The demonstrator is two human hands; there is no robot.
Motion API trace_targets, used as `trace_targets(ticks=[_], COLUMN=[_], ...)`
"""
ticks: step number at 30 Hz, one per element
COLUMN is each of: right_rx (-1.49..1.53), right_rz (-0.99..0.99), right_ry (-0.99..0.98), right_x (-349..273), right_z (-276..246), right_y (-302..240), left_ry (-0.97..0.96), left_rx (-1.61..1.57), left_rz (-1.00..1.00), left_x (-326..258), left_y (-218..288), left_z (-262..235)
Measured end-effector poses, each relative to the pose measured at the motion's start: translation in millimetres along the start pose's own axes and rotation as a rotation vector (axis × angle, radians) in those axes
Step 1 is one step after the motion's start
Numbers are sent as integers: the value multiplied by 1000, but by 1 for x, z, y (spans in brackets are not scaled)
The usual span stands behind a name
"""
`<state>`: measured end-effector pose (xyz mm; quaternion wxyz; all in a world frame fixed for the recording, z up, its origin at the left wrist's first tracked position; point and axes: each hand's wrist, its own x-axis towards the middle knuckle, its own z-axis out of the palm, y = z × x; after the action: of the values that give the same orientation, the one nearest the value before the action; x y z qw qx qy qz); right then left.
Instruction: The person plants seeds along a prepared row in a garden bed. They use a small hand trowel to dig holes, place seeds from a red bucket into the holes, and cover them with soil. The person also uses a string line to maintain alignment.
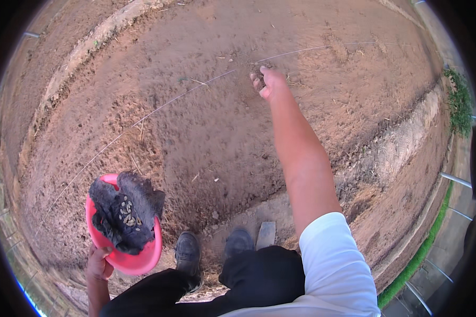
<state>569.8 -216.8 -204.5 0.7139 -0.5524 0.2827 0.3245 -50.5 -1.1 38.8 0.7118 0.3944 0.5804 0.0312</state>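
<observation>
My left hand grips the near rim of a pink bowl at the lower left. A dark cloth lies in the bowl with several pale seeds on it. My right arm stretches far forward and my right hand reaches down to the raked brown soil bed, fingertips at the ground next to a thin string line stretched across the bed. Whether that hand pinches a seed is too small to tell. My black shoes stand at the bed's near edge.
The soil bed is bordered by a lighter ridge on the right and another at the upper left. Thin metal hoops and a strip of green grass run along the right side. A flat grey stone lies by my feet.
</observation>
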Motion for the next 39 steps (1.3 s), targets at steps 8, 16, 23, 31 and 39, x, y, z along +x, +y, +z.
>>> trace_targets(ticks=[8, 16, 23, 31, 39], right_rx=[-136, -183, -116, -33, -84], right_rz=[101, -55, -19, -30, -192], right_ry=[7, -24, 31, -6, 57], right_x=[22, 23, 13, 34, -21], right_z=[-35, 3, 1, 6, -73], right_y=[10, 3, -4, -12, -33], left_ry=[-12, 22, 11, 24, -76], left_rx=[41, 18, 30, 55, 61], left_rz=[-49, -32, -34, -51, -42], left_x=[27, 24, 20, 27, 48], left_y=[19, 14, 20, 18, 22], left_z=[19, 25, 36, 34, 46])
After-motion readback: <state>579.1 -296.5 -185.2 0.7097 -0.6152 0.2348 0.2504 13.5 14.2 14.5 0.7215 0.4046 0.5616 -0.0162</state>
